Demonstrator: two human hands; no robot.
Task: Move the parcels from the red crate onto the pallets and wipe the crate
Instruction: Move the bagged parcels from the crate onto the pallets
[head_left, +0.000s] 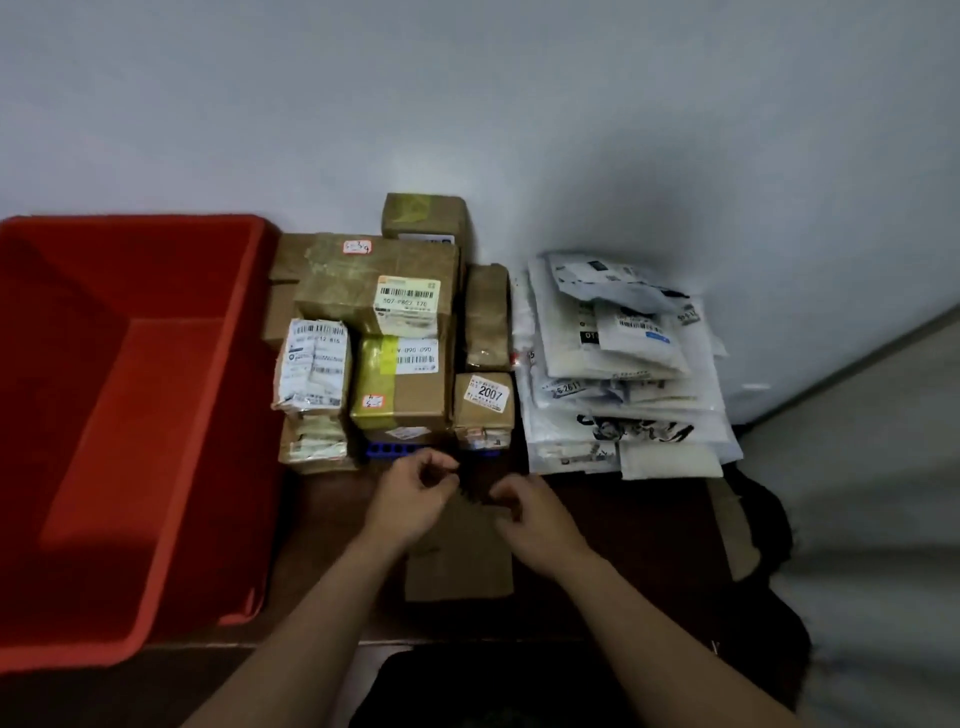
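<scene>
Red crate (130, 415) at 9 o'clock, empty, long axis 6-to-12, mouth up. Boxed parcels (384, 332) stacked at 12 on blue pallet (395, 449). Left hand (415, 501), right hand (530, 514) at 6, fingers curled, cannot tell any grasp. Bagged parcels (623, 374) at 2.

smooth plastic red crate (130, 415), cardboard parcels (400, 384) (taped)

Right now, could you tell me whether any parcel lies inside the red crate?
No, the red crate shows only its own bare red floor and walls.
</scene>
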